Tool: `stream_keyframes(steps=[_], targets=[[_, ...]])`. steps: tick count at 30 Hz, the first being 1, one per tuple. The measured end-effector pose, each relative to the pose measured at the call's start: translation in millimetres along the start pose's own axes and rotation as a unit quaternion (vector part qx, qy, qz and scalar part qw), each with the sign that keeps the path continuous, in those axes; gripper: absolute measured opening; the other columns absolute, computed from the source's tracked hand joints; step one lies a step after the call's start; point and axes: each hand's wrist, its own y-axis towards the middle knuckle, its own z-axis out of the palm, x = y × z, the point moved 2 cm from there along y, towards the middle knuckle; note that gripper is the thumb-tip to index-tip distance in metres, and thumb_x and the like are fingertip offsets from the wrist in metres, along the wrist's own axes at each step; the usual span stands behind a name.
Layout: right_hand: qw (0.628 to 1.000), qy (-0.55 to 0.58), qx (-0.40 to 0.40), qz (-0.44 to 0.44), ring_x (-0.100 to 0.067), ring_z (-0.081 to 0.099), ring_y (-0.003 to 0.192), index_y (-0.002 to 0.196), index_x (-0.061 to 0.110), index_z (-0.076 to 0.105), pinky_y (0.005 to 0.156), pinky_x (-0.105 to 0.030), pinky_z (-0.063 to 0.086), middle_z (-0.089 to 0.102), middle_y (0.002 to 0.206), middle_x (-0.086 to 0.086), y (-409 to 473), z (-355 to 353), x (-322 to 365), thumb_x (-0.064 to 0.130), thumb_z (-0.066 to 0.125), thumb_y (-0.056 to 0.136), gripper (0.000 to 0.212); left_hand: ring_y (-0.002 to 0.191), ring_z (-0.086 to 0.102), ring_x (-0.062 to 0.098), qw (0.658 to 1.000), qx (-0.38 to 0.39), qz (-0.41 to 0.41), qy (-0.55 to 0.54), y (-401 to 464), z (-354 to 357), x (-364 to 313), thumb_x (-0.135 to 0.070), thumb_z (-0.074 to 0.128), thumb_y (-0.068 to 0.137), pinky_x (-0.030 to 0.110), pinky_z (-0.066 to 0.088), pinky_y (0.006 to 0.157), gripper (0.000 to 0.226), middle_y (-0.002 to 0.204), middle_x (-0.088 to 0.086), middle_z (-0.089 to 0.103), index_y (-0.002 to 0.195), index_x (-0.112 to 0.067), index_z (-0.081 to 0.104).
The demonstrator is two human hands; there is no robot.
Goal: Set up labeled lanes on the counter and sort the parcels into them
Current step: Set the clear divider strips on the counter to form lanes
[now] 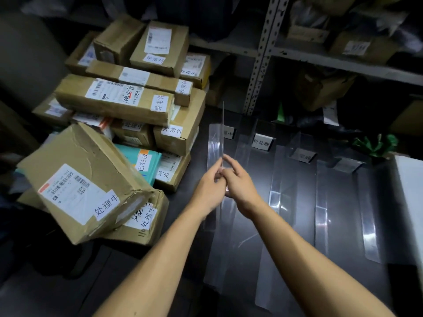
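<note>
A clear acrylic divider (216, 143) stands upright at the left edge of the dark counter (251, 191). My left hand (211, 184) and my right hand (238, 181) both pinch its thin top edge near the middle. Right of it, more clear dividers (281, 184) lie along the counter and mark out lanes. Small label stands (262, 143) with handwritten characters sit at the far ends of the lanes. A heap of brown cardboard parcels (114, 101) with white handwritten tags fills the left side, with one large tilted box (84, 179) at its front.
Grey metal shelving (263, 56) with more boxes rises behind the counter. A green crumpled item (375, 145) lies at the far right, beside a white object (412, 191) at the counter's right edge. A teal mailer (142, 161) is wedged within the parcel heap.
</note>
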Motion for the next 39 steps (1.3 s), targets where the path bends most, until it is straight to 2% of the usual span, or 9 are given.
stream_keyframes(steps=[5, 9, 14, 21, 25, 29, 32, 36, 39], targets=[[0.997, 0.019, -0.007, -0.071, -0.012, 0.072, 0.1, 0.147, 0.029, 0.042, 0.079, -0.028, 0.06, 0.072, 0.109, -0.012, -37.5, -72.8, 41.1, 0.015, 0.049, 0.101, 0.049, 0.122, 0.052, 0.007, 0.996, 0.063, 0.06, -0.033, -21.0, 53.2, -55.5, -0.027, 0.049, 0.098, 0.038, 0.044, 0.108, 0.056, 0.131, -0.014, 0.057, 0.148, -0.048, 0.033], [0.994, -0.02, -0.047, -0.099, -0.01, 0.07, 0.103, 0.145, 0.033, 0.046, 0.081, -0.033, 0.059, 0.073, 0.108, -0.003, -73.2, -154.3, 50.9, 0.021, 0.049, 0.101, 0.046, 0.114, 0.053, 0.003, 0.985, 0.136, 0.078, -0.077, -51.1, 122.5, -94.6, -0.025, 0.047, 0.102, 0.039, 0.048, 0.1, 0.055, 0.113, -0.027, 0.055, 0.15, -0.047, 0.03], [0.989, -0.069, -0.082, -0.104, -0.012, 0.07, 0.103, 0.142, 0.035, 0.048, 0.085, -0.038, 0.06, 0.072, 0.109, -0.003, -124.4, -270.8, 42.5, 0.025, 0.049, 0.102, 0.042, 0.108, 0.058, 0.001, 0.975, 0.186, 0.069, -0.102, -93.7, 232.0, -118.6, -0.028, 0.051, 0.101, 0.035, 0.056, 0.083, 0.057, 0.115, -0.021, 0.062, 0.151, -0.046, 0.029], [0.988, -0.074, -0.117, -0.064, -0.016, 0.071, 0.102, 0.143, 0.031, 0.048, 0.089, -0.043, 0.06, 0.069, 0.11, -0.006, -180.6, -391.9, -6.1, 0.023, 0.048, 0.102, 0.042, 0.09, 0.063, 0.002, 0.976, 0.195, 0.027, -0.098, -143.8, 365.1, -114.2, -0.019, 0.05, 0.102, 0.033, 0.048, 0.074, 0.057, 0.12, -0.001, 0.067, 0.15, -0.043, 0.032], [0.99, -0.063, -0.125, -0.019, -0.018, 0.069, 0.107, 0.145, 0.03, 0.047, 0.092, -0.044, 0.059, 0.067, 0.114, -0.006, -197.4, -426.3, -49.7, 0.024, 0.049, 0.101, 0.044, 0.103, 0.063, 0.008, 0.973, 0.218, -0.021, -0.076, -156.9, 411.5, -84.4, -0.018, 0.046, 0.102, 0.031, 0.049, 0.073, 0.059, 0.12, -0.003, 0.068, 0.151, -0.044, 0.029], [0.988, -0.051, -0.144, 0.036, -0.025, 0.069, 0.108, 0.145, 0.026, 0.047, 0.091, -0.049, 0.058, 0.066, 0.115, -0.012, -207.8, -437.6, -93.1, 0.019, 0.049, 0.101, 0.045, 0.08, 0.056, 0.009, 0.968, 0.235, -0.071, -0.05, -165.5, 438.3, -48.5, -0.017, 0.044, 0.101, 0.021, 0.036, 0.051, 0.06, 0.115, -0.007, 0.067, 0.152, -0.045, 0.027], [0.986, -0.05, -0.145, 0.069, -0.036, 0.067, 0.108, 0.146, 0.022, 0.048, 0.092, -0.055, 0.056, 0.065, 0.114, -0.02, -213.3, -438.3, -120.3, 0.015, 0.048, 0.099, 0.047, 0.081, 0.049, 0.014, 0.965, 0.239, -0.1, -0.037, -171.4, 449.4, -22.0, -0.016, 0.043, 0.1, 0.025, 0.036, 0.057, 0.063, 0.113, -0.009, 0.069, 0.152, -0.046, 0.026], [0.981, -0.076, -0.149, 0.095, -0.027, 0.069, 0.096, 0.143, 0.024, 0.05, 0.089, -0.051, 0.058, 0.066, 0.102, -0.004, -221.8, -438.5, -146.2, 0.013, 0.046, 0.098, 0.046, 0.092, 0.061, 0.012, 0.957, 0.261, -0.125, -0.027, -179.9, 458.0, 4.4, -0.009, 0.042, 0.099, 0.022, 0.045, 0.064, 0.066, 0.102, -0.022, 0.064, 0.153, -0.044, 0.025], [0.98, -0.087, -0.141, 0.111, -0.02, 0.068, 0.099, 0.144, 0.028, 0.049, 0.091, -0.047, 0.058, 0.063, 0.107, 0.0, -226.8, -439.8, -161.4, 0.017, 0.047, 0.098, 0.048, 0.102, 0.065, 0.007, 0.952, 0.273, -0.133, -0.023, -186.0, 462.4, 16.1, -0.01, 0.043, 0.099, 0.017, 0.051, 0.067, 0.066, 0.119, -0.017, 0.064, 0.153, -0.044, 0.025]])
